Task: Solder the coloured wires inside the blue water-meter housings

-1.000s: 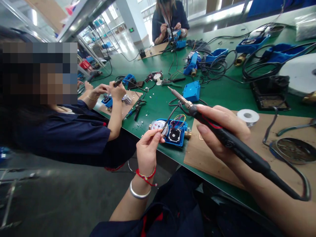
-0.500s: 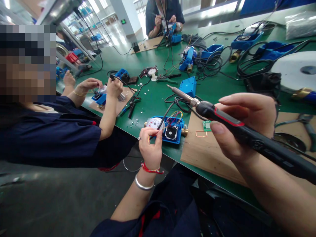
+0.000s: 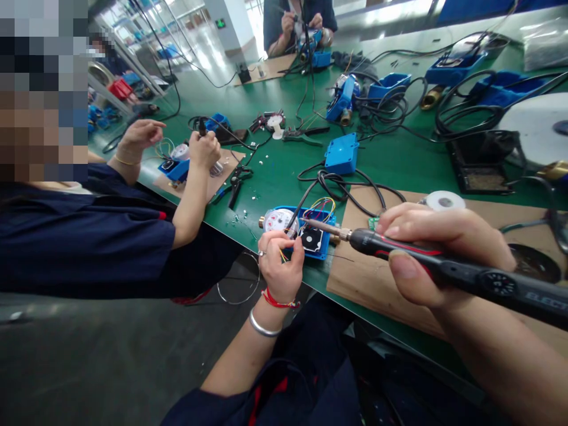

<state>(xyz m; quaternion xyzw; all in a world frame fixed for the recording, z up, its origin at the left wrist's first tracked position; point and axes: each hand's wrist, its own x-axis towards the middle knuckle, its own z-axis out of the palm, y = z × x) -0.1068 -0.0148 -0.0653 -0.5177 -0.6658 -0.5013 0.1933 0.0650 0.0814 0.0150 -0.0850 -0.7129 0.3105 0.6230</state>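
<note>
My right hand [image 3: 444, 254] grips a black soldering iron [image 3: 470, 275], its tip pointing left over an open blue housing [image 3: 322, 251]. Inside the housing are a round white dial [image 3: 279, 221], a black square part [image 3: 311, 238] and thin coloured wires [image 3: 323, 208]. My left hand [image 3: 281, 263] pinches thin wires at the housing's front edge, beside the end of a black cable [image 3: 306, 195]. Whether the iron's tip touches a wire cannot be made out. A green circuit board [image 3: 373, 223] lies partly hidden behind my right hand.
Brown board [image 3: 355, 275] lies under my right hand, with a white spool [image 3: 445, 201] on it. Behind are a blue cover [image 3: 341, 154], an iron stand [image 3: 479, 171] and coiled cables. A co-worker's hands [image 3: 205, 151] work at the left; another person sits across the table.
The soldering iron has moved down and left, its tip now over the blue housing. My left hand still pinches the wires. The co-worker's farther hand has lifted off their part.
</note>
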